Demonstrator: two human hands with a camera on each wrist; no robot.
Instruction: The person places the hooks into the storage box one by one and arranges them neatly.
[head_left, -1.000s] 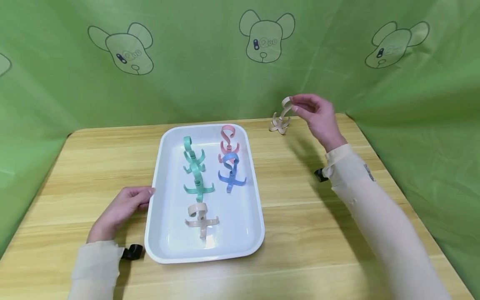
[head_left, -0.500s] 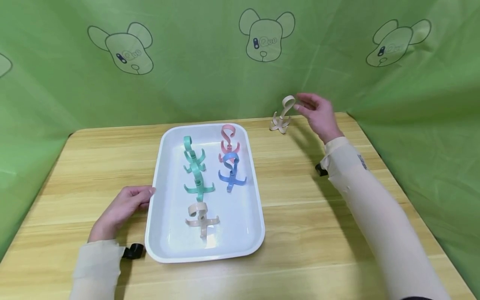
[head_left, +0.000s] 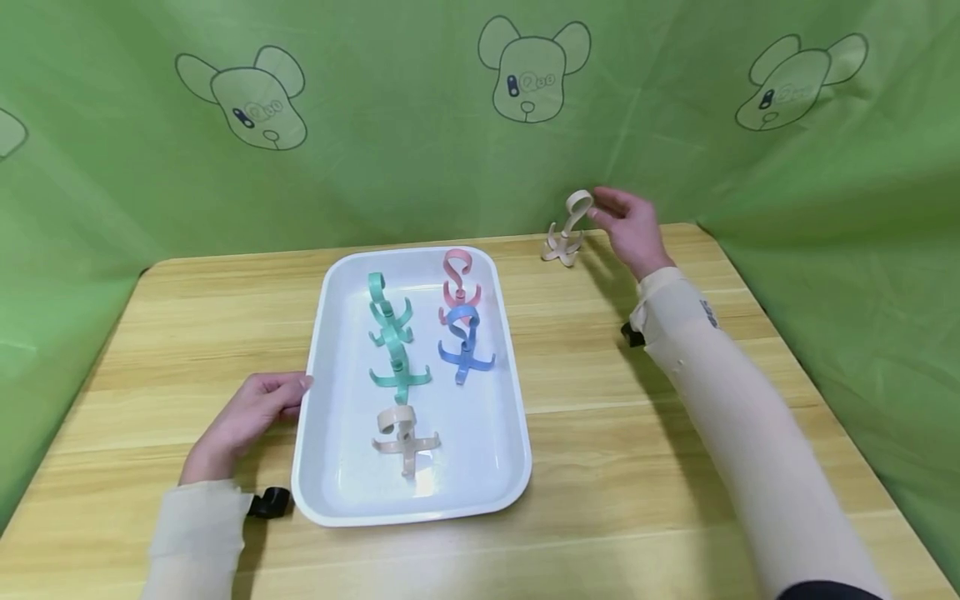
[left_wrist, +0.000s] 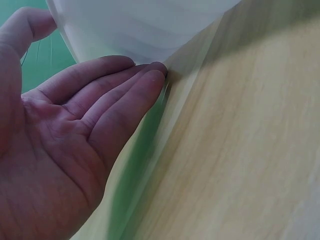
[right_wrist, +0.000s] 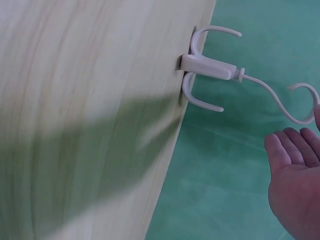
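At the table's back edge a beige multi-prong hanging hook (head_left: 564, 246) stands upright on its prongs. Close to its curled top is my right hand (head_left: 632, 229), fingers fairly straight and not gripping it. The right wrist view shows the same beige hook (right_wrist: 207, 66) with the fingers beside its curl; whether the thumb touches is unclear. My left hand (head_left: 246, 415) holds the left rim of a white tray (head_left: 512, 400), thumb at the rim and fingers against the outer wall. Inside lie two green hooks (head_left: 401, 379), a pink hook (head_left: 461, 296), a blue hook (head_left: 466, 360) and another beige hook (head_left: 407, 442).
The wooden table (head_left: 600, 467) carries the tray left of centre. A green curtain (head_left: 405, 167) with mouse-head drawings hangs behind the back edge and along the right side. A black wrist camera (head_left: 272, 502) juts out near the tray's lower left corner.
A second ago my right hand pinched the upright beige hook's curled top; its fingers have since loosened and opened beside it. The left hand and tray have stayed put.
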